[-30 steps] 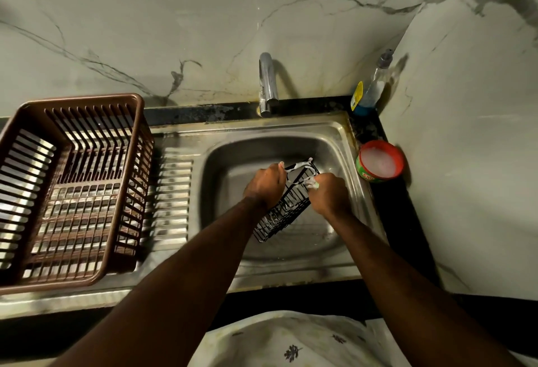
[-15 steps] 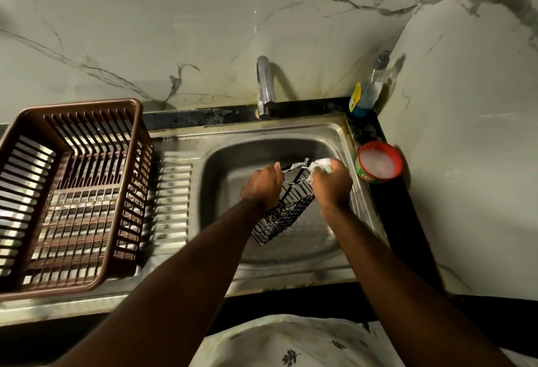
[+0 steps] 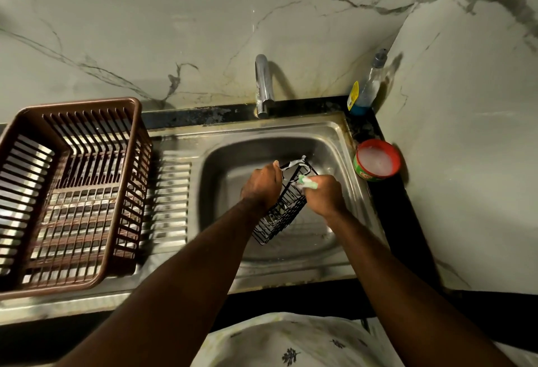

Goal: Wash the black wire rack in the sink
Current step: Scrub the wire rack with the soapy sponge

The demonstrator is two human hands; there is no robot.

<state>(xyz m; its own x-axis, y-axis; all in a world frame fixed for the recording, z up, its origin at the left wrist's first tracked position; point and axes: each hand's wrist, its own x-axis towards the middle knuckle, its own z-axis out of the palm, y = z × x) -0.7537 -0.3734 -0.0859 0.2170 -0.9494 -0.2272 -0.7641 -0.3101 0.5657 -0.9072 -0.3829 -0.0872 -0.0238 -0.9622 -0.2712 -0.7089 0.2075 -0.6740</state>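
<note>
Free over the left side of the sink basin (image 3: 225, 171) and across the ribbed drainboard (image 3: 170, 200). Blocked far by the tap (image 3: 263, 84), right by the soap tub (image 3: 362, 173) and bottle (image 3: 369, 90), left by the brown basket (image 3: 87, 103).

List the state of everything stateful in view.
black wire rack: tilted in sink, foam on top end.
left hand: grips the rack.
right hand: holds green scrubber on rack.
tap: no stream visible.
red tub: open, foamy.
bottle: upright, capped.
brown basket: upright on drainboard.
</note>
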